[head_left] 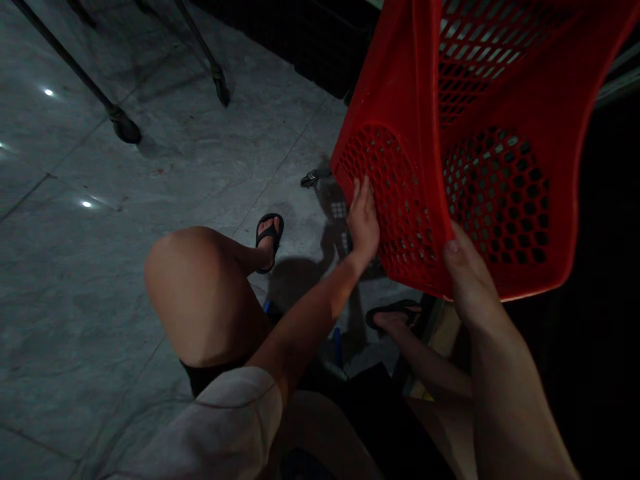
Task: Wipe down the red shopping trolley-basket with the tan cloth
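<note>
A large red plastic basket (415, 100) with perforated walls is held up, tilted, at the upper right of the head view. My left hand (363, 220) lies flat against its outer perforated side, fingers stretched out. My right hand (463, 273) grips the basket's lower edge, thumb on the inside, fingers hidden behind the plastic. The basket's inside shows nothing in it. Below, my bare knee and my feet in black sandals are over the floor.
Grey marble floor tiles (75, 280) spread to the left. Two dark metal legs with rubber feet (123, 127) stand at the upper left. A small dark object (311, 178) lies on the floor by the basket. The right side is dark.
</note>
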